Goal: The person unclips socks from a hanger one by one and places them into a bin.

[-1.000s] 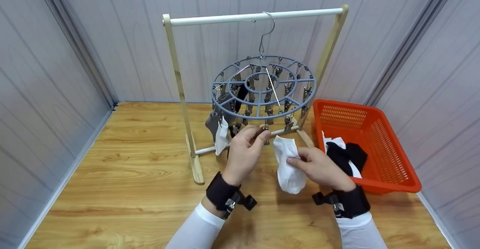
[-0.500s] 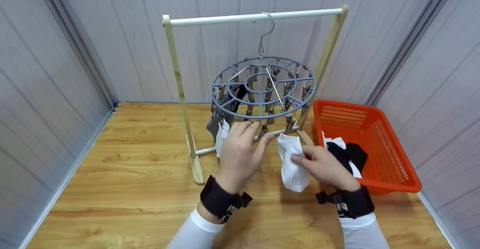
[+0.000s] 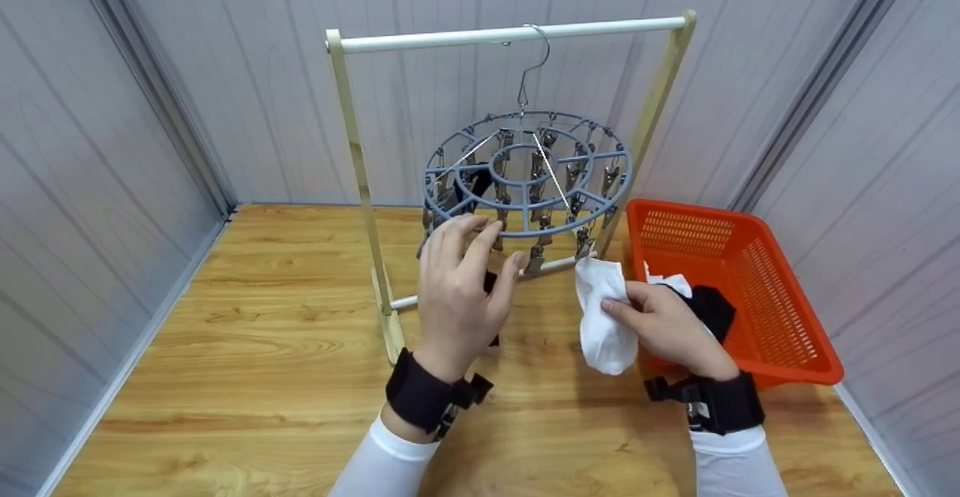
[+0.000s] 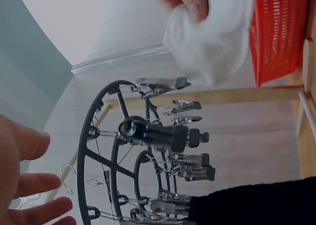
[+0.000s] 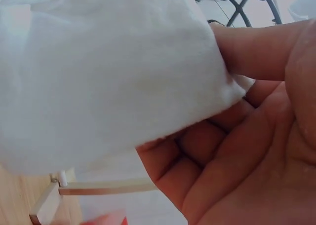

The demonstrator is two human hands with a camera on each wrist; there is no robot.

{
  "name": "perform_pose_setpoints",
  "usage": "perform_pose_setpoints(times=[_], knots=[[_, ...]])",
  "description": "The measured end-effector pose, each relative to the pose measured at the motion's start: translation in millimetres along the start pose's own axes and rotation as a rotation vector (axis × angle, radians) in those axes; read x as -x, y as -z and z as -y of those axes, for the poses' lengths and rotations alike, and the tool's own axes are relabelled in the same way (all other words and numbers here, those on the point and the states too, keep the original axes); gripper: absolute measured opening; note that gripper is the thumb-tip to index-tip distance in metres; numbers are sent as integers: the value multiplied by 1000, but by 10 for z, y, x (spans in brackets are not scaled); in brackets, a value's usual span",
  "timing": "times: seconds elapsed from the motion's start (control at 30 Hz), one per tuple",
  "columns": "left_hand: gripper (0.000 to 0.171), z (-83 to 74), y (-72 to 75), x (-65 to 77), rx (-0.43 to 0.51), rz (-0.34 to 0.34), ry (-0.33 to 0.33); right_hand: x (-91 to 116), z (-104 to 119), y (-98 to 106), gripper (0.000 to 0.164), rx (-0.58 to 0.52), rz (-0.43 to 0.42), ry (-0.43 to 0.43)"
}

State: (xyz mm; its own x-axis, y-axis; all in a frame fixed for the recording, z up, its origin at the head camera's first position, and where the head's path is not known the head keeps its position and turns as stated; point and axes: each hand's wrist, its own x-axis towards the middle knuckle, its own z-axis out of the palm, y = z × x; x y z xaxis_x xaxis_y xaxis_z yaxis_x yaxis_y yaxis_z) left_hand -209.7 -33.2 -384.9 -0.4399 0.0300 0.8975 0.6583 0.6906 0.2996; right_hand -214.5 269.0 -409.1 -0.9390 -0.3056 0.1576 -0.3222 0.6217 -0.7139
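Observation:
My right hand (image 3: 671,324) pinches a white sock (image 3: 606,324) by its side, thumb in front, and the sock hangs down to the right of the round clip hanger (image 3: 521,234). In the right wrist view the sock (image 5: 113,82) fills much of the picture. My left hand (image 3: 456,291) is raised at the hanger's front left, fingers spread and holding nothing. Metal clips (image 4: 163,136) dangle from the hanger's rings. A black sock (image 4: 247,205) hangs from a clip in the left wrist view. Behind the left hand, the grey and white socks are mostly hidden.
A wooden stand with a white top bar (image 3: 450,40) carries the hanger by its hook. At the right, an orange basket (image 3: 799,294) contains black and white socks (image 3: 709,309). Panelled walls (image 3: 247,92) enclose the wooden floor (image 3: 247,377).
The left hand has let go of a front clip, moved left and spread its fingers. My right hand has shifted right and slightly up with the white sock. The hanger has turned slightly.

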Motion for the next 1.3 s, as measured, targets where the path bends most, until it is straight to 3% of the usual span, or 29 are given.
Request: perform_pose_setpoints(times=[0.23,0.5,0.67,0.87,1.03,1.3], knots=[[41,35,-5,17,-55,65,48,23,-44,106,22,-25,-80,-60],[40,32,-7,31,-58,74,33,53,-116,249,31,-121,-324,-165],[40,33,-6,35,-54,87,30,62,-201,328,33,-19,-480,-219],[40,27,-3,36,-55,101,34,45,-333,359,31,112,-575,-241],[39,19,0,40,-55,107,30,30,-445,356,33,156,-553,-262],[39,0,-14,43,-52,105,18,22,-615,380,37,230,-387,-294]])
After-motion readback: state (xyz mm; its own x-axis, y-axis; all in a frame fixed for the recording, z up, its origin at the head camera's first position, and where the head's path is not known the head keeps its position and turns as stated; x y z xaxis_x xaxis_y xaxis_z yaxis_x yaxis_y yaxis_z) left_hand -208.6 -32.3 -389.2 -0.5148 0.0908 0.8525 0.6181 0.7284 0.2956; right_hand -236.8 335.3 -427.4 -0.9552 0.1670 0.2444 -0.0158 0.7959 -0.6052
